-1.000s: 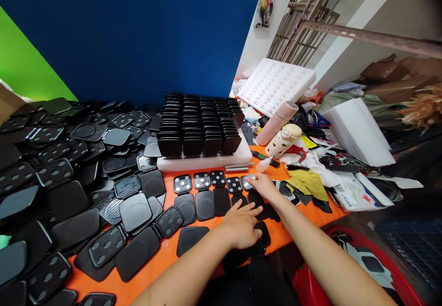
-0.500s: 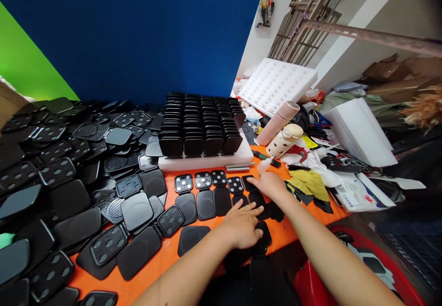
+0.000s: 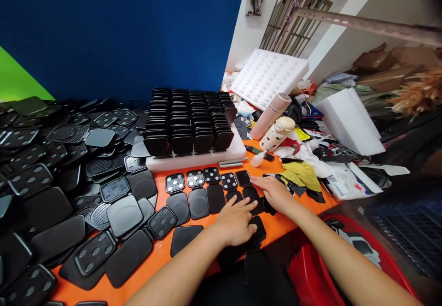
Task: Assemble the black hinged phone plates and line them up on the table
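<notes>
A row of hinged black cases lies unfolded along the orange table, their upper halves dotted with pale discs, such as the dotted panel [image 3: 228,181]. My left hand [image 3: 235,220] rests palm down with fingers spread over the lower black flaps, its fingertips on the flap [image 3: 253,201] at the row's right end. Beneath its thumb lies another black piece [image 3: 258,232], partly covered. My right hand [image 3: 274,191] is stretched out flat, with its fingertips at the right edge of a plain dark square panel [image 3: 243,178]. Nothing shows in its fingers.
Upright black cases [image 3: 188,121] fill a white foam block [image 3: 200,158] behind the row. Loose black cases [image 3: 127,255] pile up on the left. A small white squeeze bottle [image 3: 258,158], a pink flask [image 3: 271,114] and yellow cloth [image 3: 301,175] lie rightward. Below right stands a red tub [image 3: 307,273].
My right hand has drawn from over the rightmost upper panel to its right edge, uncovering it. My left hand stays on the flaps. The camera view has shifted slightly.
</notes>
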Demonstrator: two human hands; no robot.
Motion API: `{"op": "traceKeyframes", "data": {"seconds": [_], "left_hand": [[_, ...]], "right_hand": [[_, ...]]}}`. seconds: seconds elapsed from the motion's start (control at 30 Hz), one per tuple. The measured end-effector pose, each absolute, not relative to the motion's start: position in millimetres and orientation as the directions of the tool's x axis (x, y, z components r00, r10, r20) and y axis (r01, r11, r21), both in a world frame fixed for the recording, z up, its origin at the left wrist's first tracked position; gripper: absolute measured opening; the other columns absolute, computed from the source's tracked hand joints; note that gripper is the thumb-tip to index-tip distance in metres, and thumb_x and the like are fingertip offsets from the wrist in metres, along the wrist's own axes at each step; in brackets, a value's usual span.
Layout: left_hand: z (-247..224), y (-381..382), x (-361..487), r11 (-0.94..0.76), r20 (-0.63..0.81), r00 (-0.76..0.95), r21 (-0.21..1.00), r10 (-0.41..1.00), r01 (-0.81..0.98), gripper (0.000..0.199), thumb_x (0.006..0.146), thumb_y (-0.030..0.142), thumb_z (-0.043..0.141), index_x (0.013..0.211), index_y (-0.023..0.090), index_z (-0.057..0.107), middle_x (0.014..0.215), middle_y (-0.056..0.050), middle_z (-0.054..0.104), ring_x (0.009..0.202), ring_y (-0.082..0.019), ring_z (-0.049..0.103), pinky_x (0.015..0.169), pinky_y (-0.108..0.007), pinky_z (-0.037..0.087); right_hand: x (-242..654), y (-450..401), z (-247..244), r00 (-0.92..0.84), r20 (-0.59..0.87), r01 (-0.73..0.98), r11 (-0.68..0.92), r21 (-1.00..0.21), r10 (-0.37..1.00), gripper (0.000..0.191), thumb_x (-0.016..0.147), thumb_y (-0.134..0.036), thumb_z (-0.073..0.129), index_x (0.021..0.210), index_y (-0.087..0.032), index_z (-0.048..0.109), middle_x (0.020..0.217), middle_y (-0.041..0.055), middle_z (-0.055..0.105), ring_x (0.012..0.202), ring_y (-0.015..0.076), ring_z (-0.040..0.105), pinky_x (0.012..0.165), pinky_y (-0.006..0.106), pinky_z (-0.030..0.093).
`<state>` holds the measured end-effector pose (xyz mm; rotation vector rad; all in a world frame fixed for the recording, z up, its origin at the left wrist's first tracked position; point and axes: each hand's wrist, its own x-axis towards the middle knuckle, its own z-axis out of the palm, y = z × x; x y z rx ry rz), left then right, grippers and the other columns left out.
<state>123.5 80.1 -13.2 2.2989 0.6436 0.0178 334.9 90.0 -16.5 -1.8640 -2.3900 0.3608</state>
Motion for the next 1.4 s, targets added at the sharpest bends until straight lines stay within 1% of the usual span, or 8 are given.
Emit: {"op": "traceKeyframes", "data": {"seconds": [0.27,0.43,0.6,0.77,0.97,1.13,1.23,1.4], "left_hand": [[-14.9,80.4,125.7,-0.610,-0.186,0.874,0.651,0.449,0.452,0.034,0.085,0.037,0.044,0.108,0.021,0.063,0.145,-0.002,0.034,0.136,-0.021,0.023,0.112,-0.048,0.009],[-15.2,79.4,124.2,-0.634,-0.163,0.876,0.632,0.453,0.445,0.033,0.085,0.036,0.043,0.107,0.021,0.063,0.145,-0.002,0.033,0.136,-0.021,0.023,0.112,-0.049,0.011],[-25.1,78.2,124.6,-0.630,-0.125,0.874,0.646,0.470,0.431,0.034,0.085,0.037,0.043,0.109,0.022,0.063,0.146,0.001,0.031,0.137,-0.022,0.021,0.112,-0.048,0.009],[-29.2,78.2,125.6,-0.625,-0.120,0.872,0.651,0.475,0.430,0.034,0.086,0.037,0.043,0.112,0.024,0.061,0.146,0.001,0.031,0.137,-0.021,0.022,0.112,-0.048,0.009],[-25.4,78.3,124.2,-0.628,-0.126,0.872,0.646,0.474,0.434,0.032,0.086,0.037,0.043,0.105,0.022,0.064,0.146,0.001,0.031,0.137,-0.021,0.021,0.113,-0.047,0.009],[-26.5,77.5,123.9,-0.612,-0.122,0.872,0.667,0.474,0.425,0.033,0.086,0.037,0.042,0.105,0.022,0.064,0.147,0.001,0.030,0.137,-0.021,0.020,0.113,-0.047,0.007],[-25.2,77.2,123.6,-0.605,-0.123,0.872,0.674,0.474,0.424,0.032,0.085,0.039,0.043,0.103,0.023,0.065,0.146,0.001,0.031,0.137,-0.021,0.021,0.113,-0.047,0.006],[-19.7,77.0,122.4,-0.604,-0.129,0.874,0.675,0.468,0.424,0.030,0.086,0.039,0.043,0.099,0.025,0.066,0.145,0.001,0.033,0.137,-0.021,0.021,0.112,-0.049,0.002]], "right_hand": [[312.6,107.9,-18.0,-0.243,-0.153,0.955,0.209,-0.213,0.958,0.049,0.077,-0.009,0.045,0.119,-0.027,0.061,0.130,0.0015,0.054,0.104,0.0274,0.059,0.090,0.041,0.043],[320.9,113.8,-1.5,-0.225,-0.141,0.950,0.184,-0.253,0.964,0.037,0.083,-0.016,0.046,0.113,-0.027,0.063,0.121,0.0010,0.062,0.108,0.0219,0.056,0.093,0.032,0.041],[351.2,69.4,6.0,-0.110,-0.175,0.965,0.063,-0.255,0.978,0.027,0.085,-0.030,0.048,0.106,-0.020,0.063,0.103,0.0086,0.065,0.093,0.0230,0.060,0.082,0.034,0.044],[359.5,40.3,-5.9,-0.065,-0.230,0.958,-0.004,-0.288,0.971,0.035,0.076,-0.028,0.061,0.111,-0.021,0.057,0.112,0.0091,0.057,0.101,0.0237,0.056,0.085,0.032,0.041],[363.7,49.8,-6.8,0.038,-0.237,0.932,-0.120,-0.342,0.971,0.021,0.067,-0.028,0.067,0.080,-0.020,0.053,0.087,0.0046,0.056,0.080,0.0213,0.053,0.070,0.030,0.038],[380.5,51.6,4.5,0.039,-0.357,0.853,-0.217,-0.474,0.933,0.032,0.072,-0.038,0.059,0.056,-0.021,0.036,0.050,-0.0063,0.037,0.049,0.0118,0.036,0.049,0.025,0.025],[376.2,61.1,11.1,0.007,-0.355,0.770,-0.232,-0.595,0.935,0.038,0.073,-0.046,0.055,0.056,-0.021,0.033,0.050,-0.0070,0.034,0.049,0.0106,0.034,0.049,0.024,0.025],[325.7,99.0,4.4,-0.047,-0.288,0.627,-0.197,-0.754,0.956,0.036,0.078,-0.053,0.049,0.065,-0.021,0.038,0.056,-0.0051,0.041,0.051,0.0112,0.039,0.050,0.024,0.032]]}}
